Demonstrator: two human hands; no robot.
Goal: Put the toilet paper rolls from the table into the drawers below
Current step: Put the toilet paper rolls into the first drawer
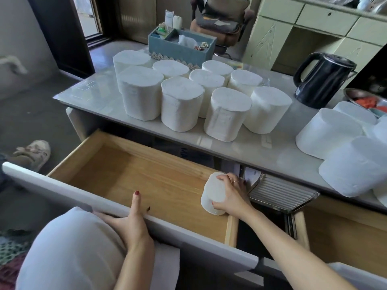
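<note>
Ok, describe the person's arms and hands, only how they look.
Both forearms are bare, with no sleeve, watch or bracelet in view. The left hand and right hand have dark red polished nails. A thin ring sits on one finger of the right hand.

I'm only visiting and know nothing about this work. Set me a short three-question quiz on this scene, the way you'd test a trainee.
1. Multiple choice: where does the right hand hold the white roll?
A) on the tabletop
B) inside the open drawer, at its right side
C) beside the kettle
2. True or false: the left hand grips a second roll.
3. Fill in: behind the standing rolls on the table sits a ___ box.

Key: 1 B. 2 False: it rests on the drawer front. 3 Blue.
</note>
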